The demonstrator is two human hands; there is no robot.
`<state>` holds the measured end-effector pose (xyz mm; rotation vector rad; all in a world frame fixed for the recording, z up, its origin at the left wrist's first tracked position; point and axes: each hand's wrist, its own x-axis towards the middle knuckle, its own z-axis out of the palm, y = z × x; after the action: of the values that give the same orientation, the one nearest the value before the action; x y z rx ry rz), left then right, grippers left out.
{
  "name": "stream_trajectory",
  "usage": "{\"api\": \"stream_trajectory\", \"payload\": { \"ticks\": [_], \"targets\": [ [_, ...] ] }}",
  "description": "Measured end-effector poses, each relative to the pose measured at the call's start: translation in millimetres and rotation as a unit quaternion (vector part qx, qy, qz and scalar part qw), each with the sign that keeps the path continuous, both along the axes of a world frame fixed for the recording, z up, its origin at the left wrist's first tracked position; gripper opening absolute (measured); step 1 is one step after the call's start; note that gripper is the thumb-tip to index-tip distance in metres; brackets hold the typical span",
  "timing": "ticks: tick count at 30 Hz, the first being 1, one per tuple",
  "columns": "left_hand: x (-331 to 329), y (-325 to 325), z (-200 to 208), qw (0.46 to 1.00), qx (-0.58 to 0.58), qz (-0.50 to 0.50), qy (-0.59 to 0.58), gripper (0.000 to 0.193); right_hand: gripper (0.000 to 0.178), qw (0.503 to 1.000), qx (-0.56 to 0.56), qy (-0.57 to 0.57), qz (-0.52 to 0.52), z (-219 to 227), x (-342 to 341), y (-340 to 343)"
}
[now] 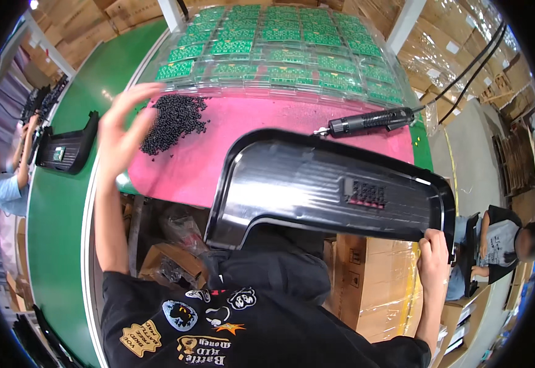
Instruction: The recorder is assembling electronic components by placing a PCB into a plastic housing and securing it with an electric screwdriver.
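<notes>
My right hand (434,260) is closed on the lower right corner of a long black plastic tray-like housing (292,178). The housing has a ribbed inside and a small grid of openings, and it tilts over the near edge of the pink mat (230,122). My left hand (123,132) is raised at the mat's left side, fingers apart, with nothing in it. Beside those fingers lies a pile of small black parts (175,122), partly hidden by the hand. A black electric screwdriver (371,121) rests on the mat just beyond the housing.
Clear trays of green circuit boards (279,52) stand at the bench's far side. A similar black housing (65,147) lies on the green conveyor (59,202) at left, near a person (10,184). Another person (503,239) sits at right. Cardboard boxes (371,282) stand below the bench.
</notes>
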<state>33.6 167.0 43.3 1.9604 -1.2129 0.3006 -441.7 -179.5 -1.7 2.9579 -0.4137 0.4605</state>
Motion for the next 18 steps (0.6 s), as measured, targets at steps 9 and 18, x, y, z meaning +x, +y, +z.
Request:
{"api": "stream_trajectory", "payload": {
  "ticks": [9,18],
  "targets": [
    [-30.7,-145.7,-23.1,0.898,0.313,-0.301,-0.072,0.041,0.03,0.981,0.144,-0.04,0.125,51.3,91.0,-2.0],
    [3.4,-137.6,-56.8,0.938,0.182,-0.283,-0.085,0.029,0.022,0.947,0.134,-0.136,0.258,78.6,299.5,1.0]
  ]
}}
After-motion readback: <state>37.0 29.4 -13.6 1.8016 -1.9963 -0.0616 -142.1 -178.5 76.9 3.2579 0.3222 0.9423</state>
